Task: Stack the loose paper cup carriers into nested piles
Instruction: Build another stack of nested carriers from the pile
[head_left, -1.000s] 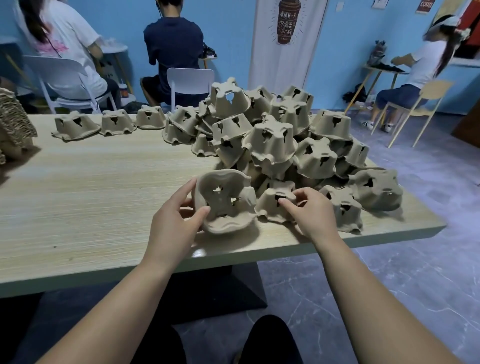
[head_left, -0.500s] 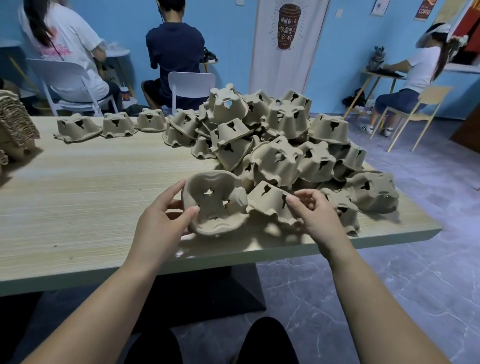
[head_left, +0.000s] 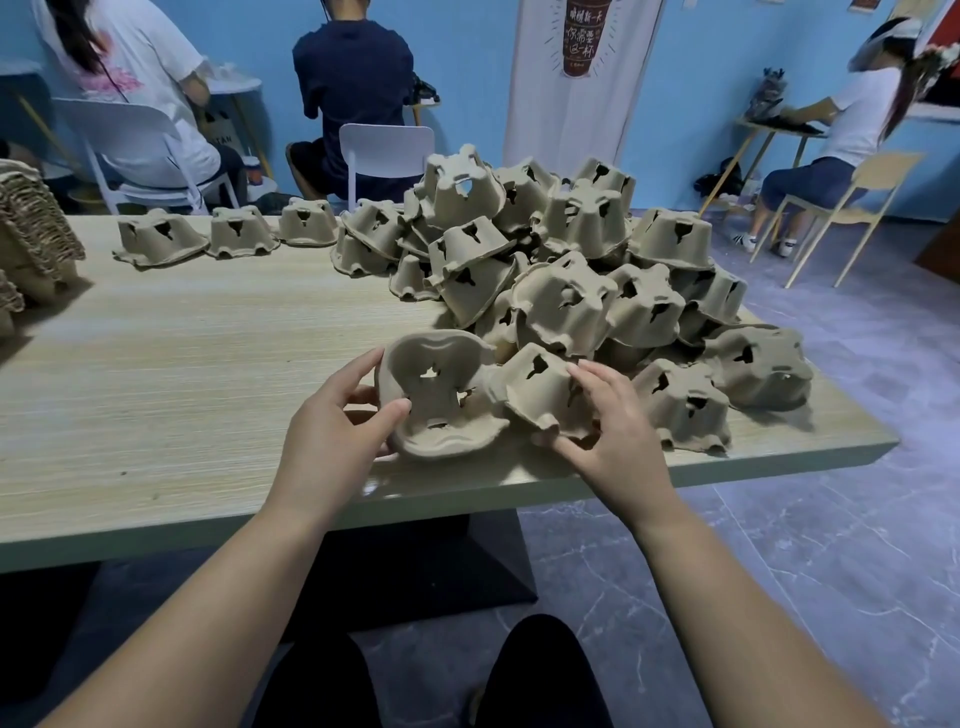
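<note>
My left hand (head_left: 337, 421) grips a brown pulp cup carrier (head_left: 439, 395) by its left rim, tilted so its hollow side faces me, just above the wooden table (head_left: 182, 364). My right hand (head_left: 608, 426) holds a second carrier (head_left: 545, 389) by its near-right edge, lifted and tipped, its left rim touching the first one. A big loose heap of carriers (head_left: 571, 260) rises right behind both hands.
Three single carriers (head_left: 228, 236) sit in a row at the table's far edge. A nested stack (head_left: 31, 234) stands at the far left. The table's front edge runs just below my hands. People sit on chairs (head_left: 387, 153) behind the table.
My right hand picked a carrier off the near edge of the heap and brought it left against the one in my left hand. The left hand kept its hold.
</note>
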